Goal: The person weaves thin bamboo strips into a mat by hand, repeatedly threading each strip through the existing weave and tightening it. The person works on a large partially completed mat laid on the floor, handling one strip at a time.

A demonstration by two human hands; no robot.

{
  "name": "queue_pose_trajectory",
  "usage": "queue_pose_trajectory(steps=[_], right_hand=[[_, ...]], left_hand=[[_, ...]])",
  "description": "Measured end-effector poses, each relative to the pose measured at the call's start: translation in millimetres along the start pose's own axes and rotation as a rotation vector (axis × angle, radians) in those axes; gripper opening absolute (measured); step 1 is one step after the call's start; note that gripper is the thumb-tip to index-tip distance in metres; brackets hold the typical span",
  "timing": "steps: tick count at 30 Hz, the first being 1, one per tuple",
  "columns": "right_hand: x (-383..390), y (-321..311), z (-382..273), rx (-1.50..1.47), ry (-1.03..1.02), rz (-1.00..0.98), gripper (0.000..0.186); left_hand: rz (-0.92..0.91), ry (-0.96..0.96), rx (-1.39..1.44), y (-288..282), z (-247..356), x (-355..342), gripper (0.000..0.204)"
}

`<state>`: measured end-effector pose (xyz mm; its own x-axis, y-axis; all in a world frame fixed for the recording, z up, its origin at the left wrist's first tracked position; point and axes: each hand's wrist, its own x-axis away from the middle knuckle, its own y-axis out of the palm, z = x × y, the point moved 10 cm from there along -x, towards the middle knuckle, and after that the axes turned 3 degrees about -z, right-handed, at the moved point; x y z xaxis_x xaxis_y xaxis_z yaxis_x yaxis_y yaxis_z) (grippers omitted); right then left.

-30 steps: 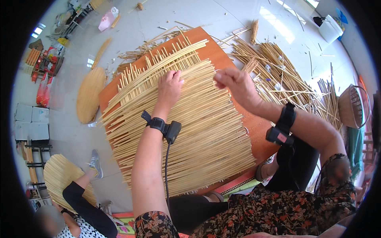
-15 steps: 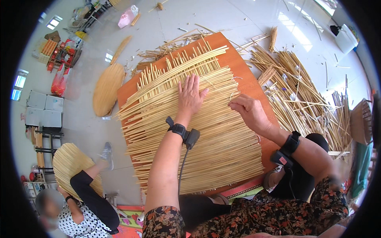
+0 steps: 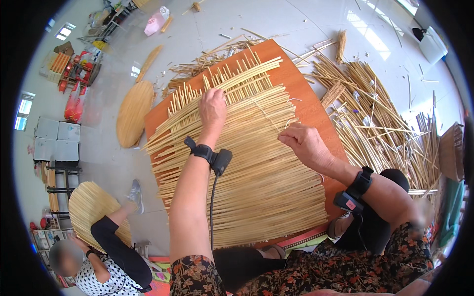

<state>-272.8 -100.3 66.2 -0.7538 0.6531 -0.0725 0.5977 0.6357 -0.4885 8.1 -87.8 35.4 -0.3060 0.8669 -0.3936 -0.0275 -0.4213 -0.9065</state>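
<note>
Head view: I saw the left hand [image 3: 213,104] curled over the stalk mat [image 3: 247,180], grip unclear; right-hand fingertips [image 3: 281,136] were pinched, apparently on the pale thread [image 3: 264,114]. Mat lay on the orange board [image 3: 292,71]. Even thread tension, parallel stalks seemed key.

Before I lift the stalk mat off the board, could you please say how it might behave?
The stalk mat may flex across its rows, being many slim stalks side by side. Lengthwise, it should stay fairly stiff, as the stalks lie nearly straight. Looking thin for its spread, it is probably light.
</note>
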Motion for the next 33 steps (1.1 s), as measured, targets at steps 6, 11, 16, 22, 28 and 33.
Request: queue_pose_trajectory(steps=[6,11,16,22,28,33], right_hand=[[-2.5,1.9,10.6,0.016,0.001,-0.007,0.017],[-2.1,0.8,16.8,0.013,0.033,-0.019,0.017],[-2.6,0.4,12.4,0.011,0.034,-0.005,0.018],[-2.2,-2.8,12.8,0.016,0.033,0.001,0.018],[-0.2,-5.5,6.5,0.008,0.027,0.014,0.018],[0.8,-10.8,8.0,-0.006,0.032,0.056,0.017]], left_hand=[[-0.023,0.056,-0.051,13.4,-9.0,-8.1,0.013],[-0.049,0.101,-0.042,16.0,-3.0,-9.4,0.011],[-0.14,0.117,-0.12,26.5,-11.4,-9.9,0.015],[-0.107,0.156,-0.137,24.7,-4.1,-7.2,0.007],[-0.121,0.185,-0.117,19.5,-9.2,-7.9,0.011],[-0.066,0.184,-0.003,-30.5,-4.0,-20.4,0.015]])
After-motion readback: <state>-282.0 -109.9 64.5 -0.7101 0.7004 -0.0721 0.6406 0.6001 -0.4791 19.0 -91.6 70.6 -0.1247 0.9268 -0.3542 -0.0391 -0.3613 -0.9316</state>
